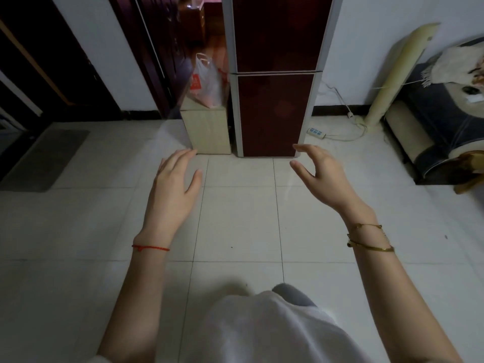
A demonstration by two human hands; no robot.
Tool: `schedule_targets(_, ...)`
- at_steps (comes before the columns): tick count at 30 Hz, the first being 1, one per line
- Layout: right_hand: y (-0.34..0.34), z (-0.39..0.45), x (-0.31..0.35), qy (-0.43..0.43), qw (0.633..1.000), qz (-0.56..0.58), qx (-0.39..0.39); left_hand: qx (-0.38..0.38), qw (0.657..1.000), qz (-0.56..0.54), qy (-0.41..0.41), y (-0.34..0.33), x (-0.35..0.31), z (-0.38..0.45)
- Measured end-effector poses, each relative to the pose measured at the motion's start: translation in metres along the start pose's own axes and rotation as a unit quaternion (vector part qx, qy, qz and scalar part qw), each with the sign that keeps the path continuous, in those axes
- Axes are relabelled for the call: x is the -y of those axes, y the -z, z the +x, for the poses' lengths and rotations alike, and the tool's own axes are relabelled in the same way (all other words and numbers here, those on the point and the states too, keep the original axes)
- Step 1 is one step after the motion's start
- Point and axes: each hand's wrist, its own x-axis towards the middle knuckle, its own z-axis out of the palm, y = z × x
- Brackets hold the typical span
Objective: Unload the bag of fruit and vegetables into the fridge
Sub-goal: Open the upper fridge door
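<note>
White floor tiles (235, 218) run up to the closed fridge (275, 100) at twelve o'clock. Just beside it, at eleven o'clock, the bag (208, 85) stands upright on a small cabinet (207, 132). Nearer it is the left hand (172, 184); the right hand (322, 174), likewise spread and empty, is well apart.

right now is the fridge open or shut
Shut. Both dark red doors of the fridge sit flush in the pale frame, no interior showing. The left hand and right hand are empty, short of it.
</note>
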Motion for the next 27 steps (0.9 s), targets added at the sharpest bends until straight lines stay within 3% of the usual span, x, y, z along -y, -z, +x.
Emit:
schedule_targets(13,-0.061,0.198,-0.041,-0.001,0.999,0.017,0.032,-0.015,1.0,0.005,0.001,-0.049,0.065,0.187)
schedule_targets(27,-0.084,0.464,-0.045,0.059,0.997,0.036,0.031,-0.027,0.997,-0.014,0.071,-0.062,0.103,0.417)
